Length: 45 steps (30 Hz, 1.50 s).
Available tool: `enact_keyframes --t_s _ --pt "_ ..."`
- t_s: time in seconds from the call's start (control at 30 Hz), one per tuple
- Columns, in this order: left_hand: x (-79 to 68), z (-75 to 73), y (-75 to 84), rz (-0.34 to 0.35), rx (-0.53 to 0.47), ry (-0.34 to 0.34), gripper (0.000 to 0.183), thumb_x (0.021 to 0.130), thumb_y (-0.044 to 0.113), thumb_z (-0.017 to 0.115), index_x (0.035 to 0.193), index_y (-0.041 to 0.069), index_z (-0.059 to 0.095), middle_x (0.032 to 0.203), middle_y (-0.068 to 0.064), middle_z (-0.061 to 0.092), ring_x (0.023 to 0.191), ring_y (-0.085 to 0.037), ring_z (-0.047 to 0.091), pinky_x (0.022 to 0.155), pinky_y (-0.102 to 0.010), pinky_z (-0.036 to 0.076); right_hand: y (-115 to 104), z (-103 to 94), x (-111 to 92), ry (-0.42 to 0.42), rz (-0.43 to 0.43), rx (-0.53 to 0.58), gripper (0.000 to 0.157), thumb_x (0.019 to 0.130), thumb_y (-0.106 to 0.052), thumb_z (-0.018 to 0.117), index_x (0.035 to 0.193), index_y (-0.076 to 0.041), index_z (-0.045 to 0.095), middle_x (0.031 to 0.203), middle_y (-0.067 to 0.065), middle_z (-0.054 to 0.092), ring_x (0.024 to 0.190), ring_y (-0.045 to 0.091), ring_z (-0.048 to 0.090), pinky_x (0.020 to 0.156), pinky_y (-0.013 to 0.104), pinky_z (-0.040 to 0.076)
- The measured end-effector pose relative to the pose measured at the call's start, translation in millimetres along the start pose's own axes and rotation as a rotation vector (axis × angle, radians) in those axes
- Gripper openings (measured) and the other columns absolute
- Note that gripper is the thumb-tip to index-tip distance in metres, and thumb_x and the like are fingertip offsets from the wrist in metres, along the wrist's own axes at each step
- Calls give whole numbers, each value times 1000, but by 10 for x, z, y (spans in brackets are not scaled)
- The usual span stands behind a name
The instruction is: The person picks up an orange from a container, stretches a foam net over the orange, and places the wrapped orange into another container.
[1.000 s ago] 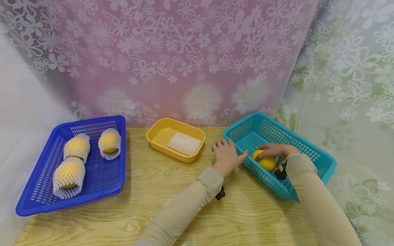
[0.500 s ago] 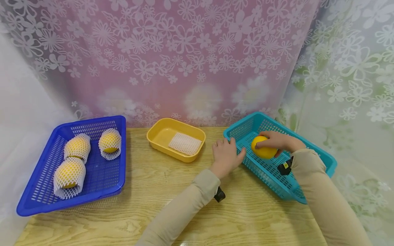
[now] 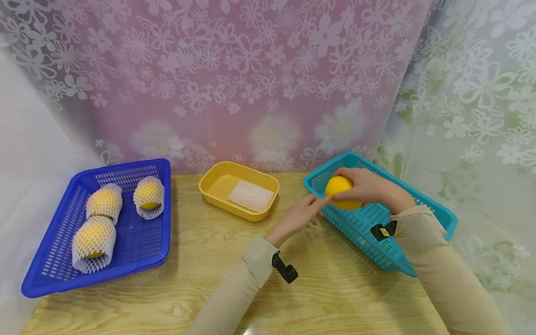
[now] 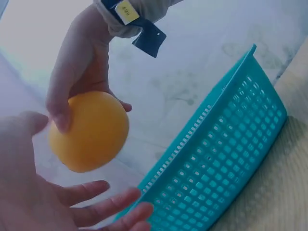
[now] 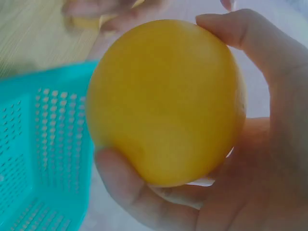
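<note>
My right hand (image 3: 372, 188) grips a smooth yellow fruit (image 3: 338, 187) above the left end of the teal basket (image 3: 356, 235). Its thumb and fingers curl round the fruit's sides, as the right wrist view shows close up. Beside it, at the basket's left rim, is my left hand (image 3: 295, 217). In the left wrist view, the fingers (image 4: 108, 209) of that left hand are spread, nothing is held, and the palm faces the fruit (image 4: 94, 132). Whether the left hand touches the fruit is hard to tell.
Mid-table stands a yellow tray (image 3: 217, 179) with a flat white foam net (image 3: 251, 195) in it. A blue basket (image 3: 138, 242) at the left holds three yellow fruits (image 3: 94, 239) in foam nets. Floral curtains (image 3: 268, 83) hang behind and at the right.
My right hand has lifted the yellow fruit from the basket's floor and carried it up and left. My left hand has come off the basket rim and turned its palm toward the fruit.
</note>
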State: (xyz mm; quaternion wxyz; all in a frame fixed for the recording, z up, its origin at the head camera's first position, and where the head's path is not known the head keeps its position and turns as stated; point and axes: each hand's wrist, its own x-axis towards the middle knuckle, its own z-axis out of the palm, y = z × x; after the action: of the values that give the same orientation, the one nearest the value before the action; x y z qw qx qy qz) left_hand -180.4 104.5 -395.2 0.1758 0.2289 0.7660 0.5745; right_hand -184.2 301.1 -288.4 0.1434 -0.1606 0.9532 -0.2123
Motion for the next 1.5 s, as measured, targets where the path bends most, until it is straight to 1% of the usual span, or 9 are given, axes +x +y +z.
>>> enact_keyframes --t_s 0.17,0.33,0.6,0.77,0.9,1.07,1.17,1.33,1.5 --pt "-124 -79 -51 6 -245 -89 53 92 59 42 119 14 50 102 -5 62 87 -32 63 72 -39 52 -214 121 -44 62 -98 -27 58 80 -40 72 125 -11 50 110 14 54 80 23 54 55 29 50" --pt "-287 -159 -92 71 -375 -129 54 94 55 40 130 15 44 112 -8 57 97 -34 61 78 -40 52 -418 271 -69 134 -184 -57 55 78 -35 73 123 -14 53 110 8 56 79 20 52 61 30 47" --pt "-590 -249 -139 121 -485 -95 49 97 46 43 136 16 37 112 -10 56 98 -29 59 84 -43 50 -727 507 -122 155 -226 9 57 77 -37 73 126 -17 51 109 5 53 74 16 52 59 28 48" --pt "-731 -305 -215 161 -621 -101 53 96 40 49 138 12 36 113 -7 52 97 -21 57 81 -37 51 -886 689 -146 187 -222 79 58 77 -38 74 127 -20 51 108 3 52 77 16 52 63 28 48" --pt "-814 -349 -334 152 -768 -95 50 96 34 50 137 9 36 113 -5 50 96 -17 55 82 -32 50 -953 890 -95 245 -224 123 59 76 -41 75 125 -17 52 113 3 53 81 16 51 65 28 48" --pt "-959 -399 -546 111 -894 -38 50 94 27 52 137 10 35 117 -4 47 100 -15 50 87 -27 45 -973 1207 19 321 -248 180 60 73 -42 78 122 -16 54 114 1 56 88 16 52 69 29 47" --pt "-1044 -434 -672 85 -917 -4 49 94 25 53 138 10 35 121 -4 45 102 -15 49 88 -26 44 -953 1404 94 345 -273 241 63 70 -41 80 122 -15 55 116 -1 57 93 15 53 73 30 47" --pt "-1155 -463 -868 39 -900 74 38 96 18 49 132 8 42 118 -6 48 100 -16 51 86 -27 45 -915 1715 169 319 -255 399 72 68 -41 82 127 -11 52 119 -2 55 98 15 52 80 34 45" --pt "-1233 -478 -1030 -40 -819 189 40 92 15 57 130 7 46 121 -9 48 102 -21 52 86 -32 47 -844 2009 262 312 -261 498 75 66 -37 84 128 -13 50 119 -5 54 103 15 50 86 38 41"
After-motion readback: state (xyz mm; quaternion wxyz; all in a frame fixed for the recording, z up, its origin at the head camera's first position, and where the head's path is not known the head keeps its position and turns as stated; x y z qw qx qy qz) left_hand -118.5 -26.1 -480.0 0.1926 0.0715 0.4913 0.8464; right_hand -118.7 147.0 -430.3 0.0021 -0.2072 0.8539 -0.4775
